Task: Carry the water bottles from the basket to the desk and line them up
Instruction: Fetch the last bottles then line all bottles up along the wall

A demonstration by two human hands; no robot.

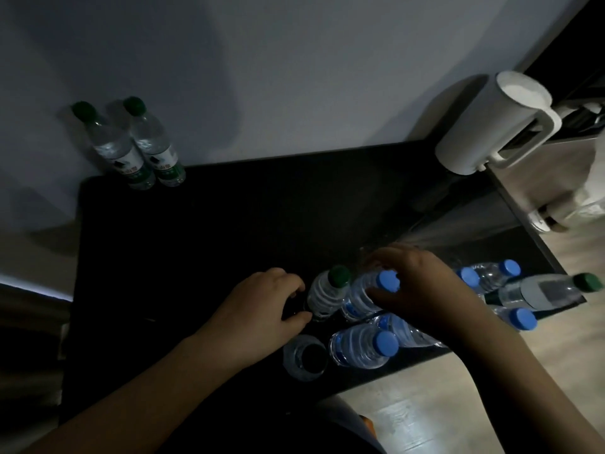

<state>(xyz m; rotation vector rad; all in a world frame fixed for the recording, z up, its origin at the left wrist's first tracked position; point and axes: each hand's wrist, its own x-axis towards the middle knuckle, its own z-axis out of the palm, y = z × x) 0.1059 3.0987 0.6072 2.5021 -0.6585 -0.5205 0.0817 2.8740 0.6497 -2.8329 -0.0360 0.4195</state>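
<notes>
Blue-capped bottle (363, 298): my right hand (422, 290) grips it, left hand (262, 304) curled beside green-capped bottle (327, 294), hold unclear; best seated upright, flush alongside

Dim, murky shot, black desk (229, 240) swallowing detail, soft shadows across the grey wall (294, 77), brightest patch on the white jug (491, 126), wide-angle bending at the edges, right hand (422, 290) slightly blurred.
</notes>
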